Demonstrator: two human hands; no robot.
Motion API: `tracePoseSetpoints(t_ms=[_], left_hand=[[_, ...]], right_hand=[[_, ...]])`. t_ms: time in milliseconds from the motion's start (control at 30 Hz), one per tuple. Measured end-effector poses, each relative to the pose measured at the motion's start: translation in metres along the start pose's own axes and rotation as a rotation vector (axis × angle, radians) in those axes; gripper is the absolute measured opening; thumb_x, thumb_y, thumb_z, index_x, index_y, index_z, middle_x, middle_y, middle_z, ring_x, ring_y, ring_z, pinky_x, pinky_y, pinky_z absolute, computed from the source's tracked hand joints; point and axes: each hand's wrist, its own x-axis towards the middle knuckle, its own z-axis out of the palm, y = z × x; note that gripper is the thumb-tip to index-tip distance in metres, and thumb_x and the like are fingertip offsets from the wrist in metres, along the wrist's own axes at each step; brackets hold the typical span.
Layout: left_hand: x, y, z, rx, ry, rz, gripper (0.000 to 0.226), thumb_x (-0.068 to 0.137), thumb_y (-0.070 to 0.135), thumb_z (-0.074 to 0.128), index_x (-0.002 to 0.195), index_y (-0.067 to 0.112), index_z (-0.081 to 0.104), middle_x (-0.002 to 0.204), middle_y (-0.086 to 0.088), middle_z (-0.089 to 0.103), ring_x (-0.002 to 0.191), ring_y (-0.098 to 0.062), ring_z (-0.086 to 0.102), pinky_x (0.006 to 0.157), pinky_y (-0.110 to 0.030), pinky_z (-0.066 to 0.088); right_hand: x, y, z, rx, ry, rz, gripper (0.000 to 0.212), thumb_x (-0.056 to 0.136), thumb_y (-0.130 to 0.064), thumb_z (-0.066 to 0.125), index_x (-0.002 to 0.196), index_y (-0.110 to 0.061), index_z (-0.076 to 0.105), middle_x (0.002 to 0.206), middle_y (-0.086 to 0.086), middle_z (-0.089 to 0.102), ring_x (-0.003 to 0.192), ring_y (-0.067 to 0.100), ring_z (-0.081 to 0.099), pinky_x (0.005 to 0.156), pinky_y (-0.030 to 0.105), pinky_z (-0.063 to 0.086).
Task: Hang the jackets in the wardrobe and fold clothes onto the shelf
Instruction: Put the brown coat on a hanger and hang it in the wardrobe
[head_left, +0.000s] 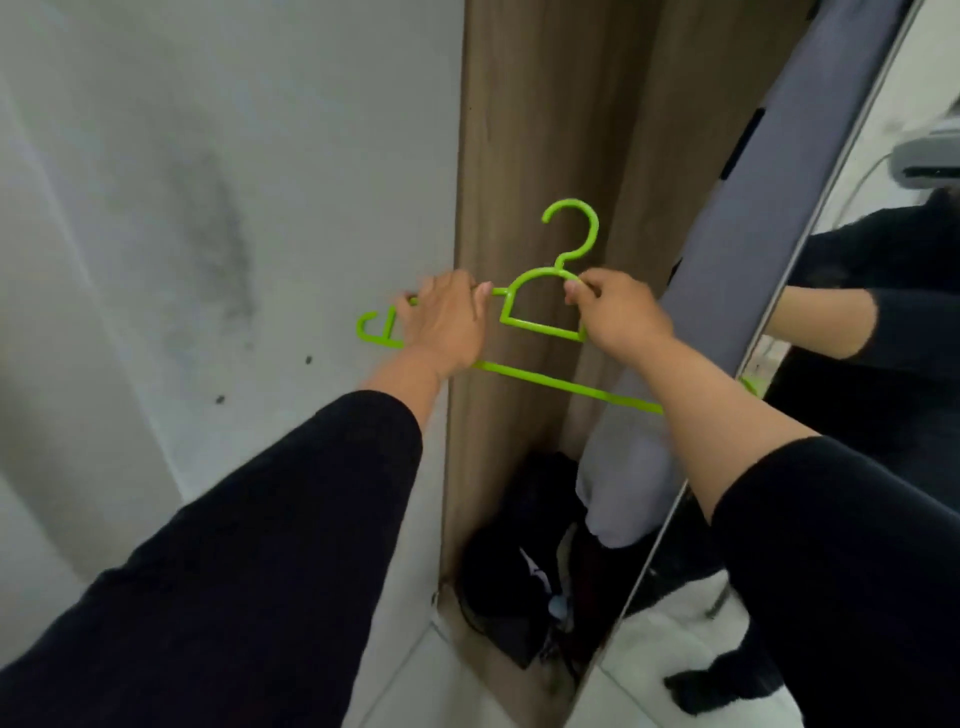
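Observation:
A bright green plastic hanger (540, 325) is held up in front of the wooden wardrobe side (524, 156), hook pointing up. My left hand (447, 322) grips its left shoulder arm, fingers curled over the bar. My right hand (618, 312) pinches the arched part just right of the hook. The hanger's bottom bar runs down to the right behind my right forearm. A grey garment (737, 249) hangs inside the wardrobe to the right. Dark clothes (524, 561) lie heaped on the wardrobe floor below.
A white wall (208, 208) with dark smudges fills the left. A mirrored sliding door (883, 322) at the right reflects my arm and dark clothing. Pale floor tiles (654, 670) show at the bottom.

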Motion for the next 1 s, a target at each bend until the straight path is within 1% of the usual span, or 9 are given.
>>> tracePoseSetpoints(t_ms=[233,367,467,533,667,767,833,900,1000], left_hand=[[-0.089,-0.048,-0.075,0.147,0.067,-0.170,0.036,0.102,0.039,0.024,0.110,0.019,0.052,0.122,0.000,0.053,0.118,-0.023,0.040,0.097,-0.042,0.023],[-0.141,-0.079,-0.115,0.227,0.079,-0.269,0.037,0.102,0.039,0.023,0.110,0.018,0.052,0.119,-0.001,0.053,0.116,-0.024,0.042,0.096,-0.043,0.024],[-0.185,-0.104,-0.144,0.303,0.094,-0.323,0.035,0.102,0.038,0.023,0.108,0.017,0.051,0.116,-0.001,0.053,0.114,-0.024,0.042,0.096,-0.043,0.025],[-0.217,-0.120,-0.161,0.330,0.106,-0.343,0.034,0.102,0.038,0.024,0.107,0.018,0.051,0.115,0.000,0.052,0.113,-0.023,0.042,0.096,-0.042,0.024],[-0.280,-0.140,-0.192,0.332,0.093,-0.393,0.033,0.102,0.038,0.024,0.107,0.019,0.050,0.113,0.002,0.052,0.112,-0.021,0.041,0.097,-0.042,0.022],[-0.331,-0.154,-0.214,0.356,0.090,-0.448,0.031,0.102,0.036,0.025,0.108,0.018,0.050,0.114,0.002,0.051,0.113,-0.021,0.040,0.099,-0.043,0.022],[-0.365,-0.164,-0.230,0.355,0.105,-0.493,0.031,0.103,0.036,0.026,0.107,0.018,0.050,0.113,0.002,0.050,0.112,-0.021,0.040,0.100,-0.043,0.021],[-0.399,-0.173,-0.246,0.379,0.112,-0.527,0.030,0.103,0.035,0.026,0.107,0.017,0.050,0.113,0.001,0.050,0.112,-0.021,0.040,0.103,-0.045,0.020],[-0.443,-0.186,-0.267,0.457,0.107,-0.565,0.031,0.102,0.035,0.026,0.111,0.017,0.050,0.115,0.000,0.051,0.114,-0.022,0.040,0.104,-0.042,0.020]], right_hand=[[-0.057,-0.063,0.025,0.117,-0.117,-0.220,0.025,0.096,-0.043,0.040,0.091,-0.027,0.059,0.107,0.007,0.064,0.103,0.031,0.057,0.079,0.038,0.042],[-0.089,-0.103,0.047,0.265,-0.226,-0.313,0.024,0.096,-0.042,0.044,0.081,-0.028,0.058,0.082,-0.002,0.061,0.084,0.021,0.057,0.073,0.033,0.042],[-0.122,-0.134,0.063,0.429,-0.426,-0.348,0.028,0.094,-0.041,0.049,0.072,-0.027,0.059,0.069,-0.003,0.062,0.060,0.010,0.053,0.063,0.026,0.039],[-0.148,-0.155,0.066,0.499,-0.579,-0.315,0.033,0.093,-0.047,0.049,0.073,-0.024,0.062,0.069,-0.001,0.064,0.055,0.010,0.051,0.057,0.024,0.041],[-0.205,-0.201,0.063,0.665,-0.788,-0.238,0.044,0.093,-0.054,0.044,0.079,-0.016,0.062,0.068,0.005,0.065,0.059,0.018,0.055,0.064,0.028,0.042],[-0.248,-0.237,0.062,0.802,-0.891,-0.156,0.046,0.093,-0.051,0.046,0.076,-0.012,0.063,0.059,0.006,0.062,0.054,0.019,0.053,0.061,0.028,0.042],[-0.277,-0.256,0.067,0.786,-1.019,-0.124,0.043,0.093,-0.050,0.046,0.073,-0.015,0.061,0.060,0.003,0.061,0.057,0.018,0.054,0.063,0.029,0.043],[-0.305,-0.271,0.072,0.697,-1.203,-0.110,0.044,0.092,-0.055,0.045,0.074,-0.017,0.060,0.068,0.002,0.062,0.064,0.019,0.058,0.068,0.032,0.046],[-0.347,-0.291,0.080,0.639,-1.470,-0.058,0.049,0.091,-0.061,0.041,0.088,-0.017,0.060,0.075,0.006,0.064,0.077,0.029,0.066,0.069,0.039,0.055]])
